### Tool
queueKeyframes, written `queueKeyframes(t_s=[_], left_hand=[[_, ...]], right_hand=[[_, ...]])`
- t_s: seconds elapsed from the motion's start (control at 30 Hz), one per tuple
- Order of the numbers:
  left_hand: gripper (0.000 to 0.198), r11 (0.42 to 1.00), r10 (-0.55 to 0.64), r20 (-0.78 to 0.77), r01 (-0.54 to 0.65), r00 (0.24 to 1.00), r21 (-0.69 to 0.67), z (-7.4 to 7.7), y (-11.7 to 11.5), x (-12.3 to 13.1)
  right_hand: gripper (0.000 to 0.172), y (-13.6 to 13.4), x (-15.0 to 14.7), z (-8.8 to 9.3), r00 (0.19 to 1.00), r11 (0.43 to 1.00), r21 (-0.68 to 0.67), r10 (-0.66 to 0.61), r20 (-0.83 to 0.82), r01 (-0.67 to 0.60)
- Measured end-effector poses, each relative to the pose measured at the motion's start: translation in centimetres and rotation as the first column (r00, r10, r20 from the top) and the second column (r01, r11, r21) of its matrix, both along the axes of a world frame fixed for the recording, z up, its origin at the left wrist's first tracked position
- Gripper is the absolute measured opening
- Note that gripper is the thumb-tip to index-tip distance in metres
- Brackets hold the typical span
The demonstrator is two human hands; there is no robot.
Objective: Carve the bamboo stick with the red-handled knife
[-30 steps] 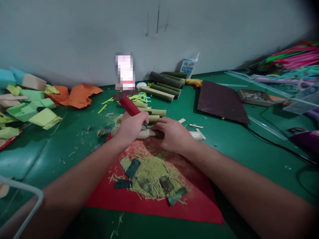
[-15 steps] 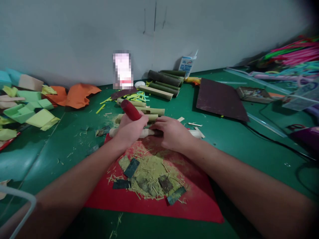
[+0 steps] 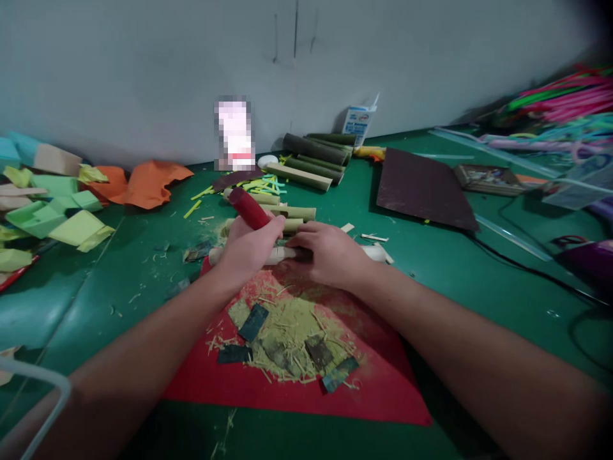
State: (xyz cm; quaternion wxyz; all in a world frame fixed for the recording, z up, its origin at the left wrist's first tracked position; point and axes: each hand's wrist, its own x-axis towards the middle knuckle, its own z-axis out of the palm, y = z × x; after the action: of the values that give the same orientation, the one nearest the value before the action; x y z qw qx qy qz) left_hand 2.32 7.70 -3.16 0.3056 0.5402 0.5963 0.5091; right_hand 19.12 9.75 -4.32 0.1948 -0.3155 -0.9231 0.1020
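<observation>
The pale bamboo stick (image 3: 285,255) is laid across the far edge of the red sheet (image 3: 383,383), seemingly so that shavings (image 3: 292,332) are caught on it. It is pinned there by the right hand (image 3: 330,255), fingers (image 3: 304,237) curled closed over it, while the red-handled tool (image 3: 246,207) is gripped in the closed left hand (image 3: 249,249) at the same edge. The tool's working end is hidden under the hands; whether it is touching the stick cannot be told.
</observation>
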Motion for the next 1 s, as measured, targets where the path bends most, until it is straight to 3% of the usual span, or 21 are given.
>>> queueKeyframes(t_s=[0.33,0.67,0.83,1.0], left_hand=[[0.031,0.999,0.012,-0.096,-0.008,0.995,0.041,0.0,-0.4,-0.2],[0.030,0.998,-0.005,-0.090,0.011,0.996,0.067,0.2,-0.4,-0.3],[0.031,0.998,0.013,-0.244,0.001,0.970,0.058,0.5,-1.1,0.0],[0.030,0.994,-0.047,-0.430,0.085,0.901,0.069,0.9,-1.6,-0.1]], right_hand=[[0.030,-0.5,-0.2,0.5,0.997,0.998,0.053,-0.048,0.052,0.045],[0.026,-0.2,0.1,0.4,0.999,0.998,0.068,-0.020,0.027,0.018],[0.022,-0.2,0.1,0.1,1.000,0.998,0.061,-0.016,0.019,0.015],[0.025,-0.3,0.0,0.0,0.999,0.998,0.056,-0.020,-0.027,0.021]])
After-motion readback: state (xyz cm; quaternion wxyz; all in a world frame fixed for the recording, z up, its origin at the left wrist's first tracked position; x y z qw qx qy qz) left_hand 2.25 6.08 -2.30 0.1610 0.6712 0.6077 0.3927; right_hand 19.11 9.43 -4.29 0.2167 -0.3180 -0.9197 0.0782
